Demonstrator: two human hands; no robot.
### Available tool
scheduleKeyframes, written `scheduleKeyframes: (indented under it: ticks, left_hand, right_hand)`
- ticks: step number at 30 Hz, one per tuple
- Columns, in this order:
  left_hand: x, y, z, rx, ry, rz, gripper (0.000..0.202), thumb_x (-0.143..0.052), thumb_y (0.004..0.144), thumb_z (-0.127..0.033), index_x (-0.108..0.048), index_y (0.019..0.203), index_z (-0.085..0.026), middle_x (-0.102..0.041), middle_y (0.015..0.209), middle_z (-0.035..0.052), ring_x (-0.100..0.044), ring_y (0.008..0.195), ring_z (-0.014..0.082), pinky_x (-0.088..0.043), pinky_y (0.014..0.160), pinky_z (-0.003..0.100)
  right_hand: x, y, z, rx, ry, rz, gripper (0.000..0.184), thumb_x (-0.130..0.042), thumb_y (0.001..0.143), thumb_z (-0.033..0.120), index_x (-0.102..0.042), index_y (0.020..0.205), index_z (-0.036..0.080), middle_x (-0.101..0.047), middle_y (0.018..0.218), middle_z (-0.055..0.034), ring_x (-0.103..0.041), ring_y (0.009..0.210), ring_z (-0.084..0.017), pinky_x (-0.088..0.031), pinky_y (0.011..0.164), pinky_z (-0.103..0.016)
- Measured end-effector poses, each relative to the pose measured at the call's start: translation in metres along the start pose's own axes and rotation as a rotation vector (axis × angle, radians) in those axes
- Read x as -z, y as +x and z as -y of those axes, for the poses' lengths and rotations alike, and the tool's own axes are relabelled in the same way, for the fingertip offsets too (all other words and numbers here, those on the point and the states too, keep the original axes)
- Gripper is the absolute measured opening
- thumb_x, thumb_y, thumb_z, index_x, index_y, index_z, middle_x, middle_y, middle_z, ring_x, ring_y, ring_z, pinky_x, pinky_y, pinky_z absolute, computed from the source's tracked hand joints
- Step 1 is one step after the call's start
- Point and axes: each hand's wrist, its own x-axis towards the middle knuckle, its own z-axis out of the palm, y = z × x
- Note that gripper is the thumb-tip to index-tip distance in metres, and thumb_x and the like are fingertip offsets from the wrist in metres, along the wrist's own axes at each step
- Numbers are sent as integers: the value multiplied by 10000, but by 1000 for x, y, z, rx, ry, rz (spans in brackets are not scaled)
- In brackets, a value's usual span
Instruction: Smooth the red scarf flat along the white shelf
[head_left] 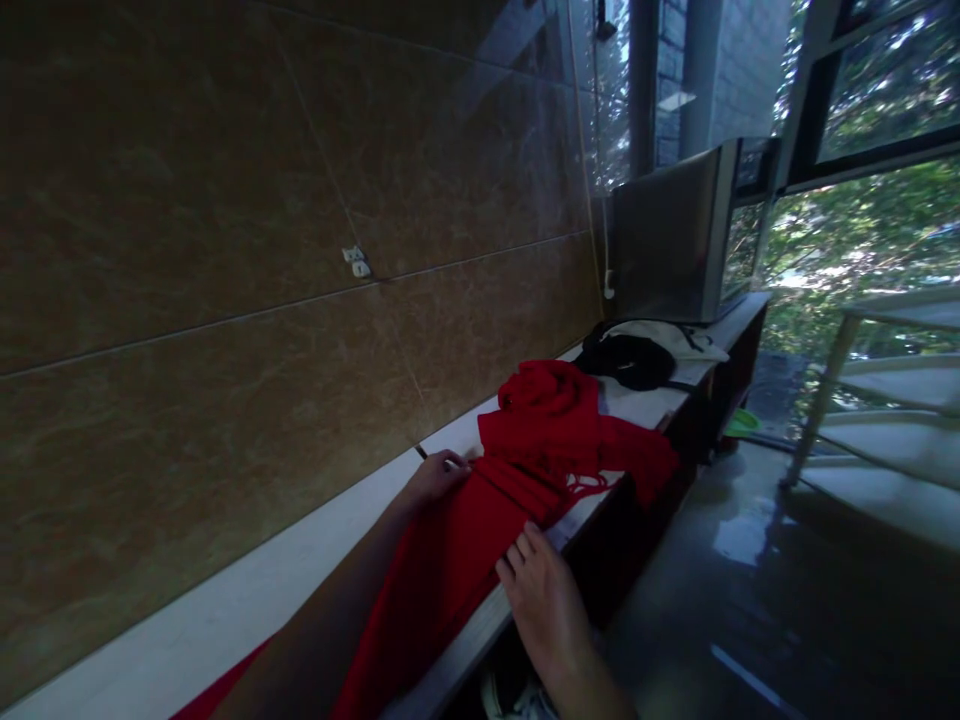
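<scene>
A long red scarf [457,550] lies stretched along the narrow white ledge, with several folds gathered across it near its far end. My left hand [439,477] pinches its edge on the wall side. On the side facing the room, my right hand [538,590] has its fingers curled over the opposite edge, with the thumb hidden. Just beyond the folds sits a bunched heap of red cloth [546,390], part of it hanging over the ledge's front. Loose red strands [586,486] show beside the folds; whether heap and scarf are one piece I cannot tell.
Farther along the white ledge [300,570] are a black and white cloth item [634,355] and a large grey box-shaped appliance [667,235]. A tiled wall [225,200] borders the left. To the right stands a pale rack [892,390] on the shiny floor, near a green dish [742,422].
</scene>
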Motion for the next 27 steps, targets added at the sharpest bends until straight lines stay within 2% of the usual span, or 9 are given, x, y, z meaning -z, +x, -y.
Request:
scheduleKeyframes:
  ticks: [3,6,9,13,16,20,23,25,27]
  left_hand:
    - [0,-5,10,-46,112,-73,458,-687,747,-567,-678,995,-182,-705,802,52,-666,779,239,-493,683,317]
    - [19,-32,20,-89,181,-91,461,-622,800,-517,-683,1119,-189,-757,1027,99,-704,946,267,-541,855,364]
    - [55,-79,37,-97,227,-115,483,-617,794,-529,-695,1139,-200,-746,1195,115,-679,1121,302,-502,1044,424]
    - [107,-166,76,-25,366,-165,536,-524,885,-613,-690,1208,-220,-722,1296,104,-672,1188,310,-486,1103,464]
    - [128,-246,107,116,500,-256,569,-443,962,-607,-658,1314,-215,-676,1393,116,-619,1306,312,-449,1156,483]
    - [128,-342,129,320,667,-288,591,-435,1013,-570,-507,1528,-289,-422,1647,84,-275,1569,345,-205,1265,621]
    - [127,-386,136,419,636,-274,643,-362,1044,-623,-347,1622,-344,-264,1716,53,-125,1604,337,-129,1267,654]
    - [131,-405,141,472,592,-279,674,-308,1049,-655,-317,1637,-324,-229,1723,57,-90,1609,325,-107,1272,646]
    - [136,-421,150,504,556,-270,685,-281,1050,-668,-315,1638,-318,-208,1727,54,-76,1611,314,-82,1273,645]
  right_hand:
    - [6,-9,7,56,-2,-84,352,-819,700,489,-695,955,280,-725,1126,-45,-640,1224,-258,-471,1122,-513]
    - [11,-27,24,130,-57,-107,450,-815,711,482,-710,1090,262,-687,1314,-90,-606,1306,-280,-412,1181,-547]
    - [12,-40,42,236,-137,-162,478,-794,747,518,-699,1149,277,-661,1379,-81,-559,1373,-277,-333,1234,-556]
    - [1,-50,44,336,-256,-145,482,-785,779,526,-693,1192,296,-623,1451,-73,-539,1398,-296,-302,1242,-599]
    - [-15,-59,25,286,-356,-22,467,-763,807,535,-701,1207,301,-599,1491,-83,-563,1375,-318,-318,1232,-613]
    - [-37,-70,-20,155,-609,209,485,-649,894,574,-689,1292,299,-603,1492,-108,-595,1340,-343,-431,1166,-601]
    - [-55,-64,-70,193,-1060,548,571,-581,929,603,-640,1407,295,-571,1527,-106,-516,1421,-335,-408,1188,-577]
    - [-65,-54,-107,342,-1403,797,626,-560,921,618,-629,1433,263,-522,1569,-114,-398,1504,-342,-304,1232,-611]
    - [-69,-41,-140,504,-1694,971,658,-505,922,618,-640,1428,219,-495,1584,-137,-335,1531,-370,-222,1232,-677]
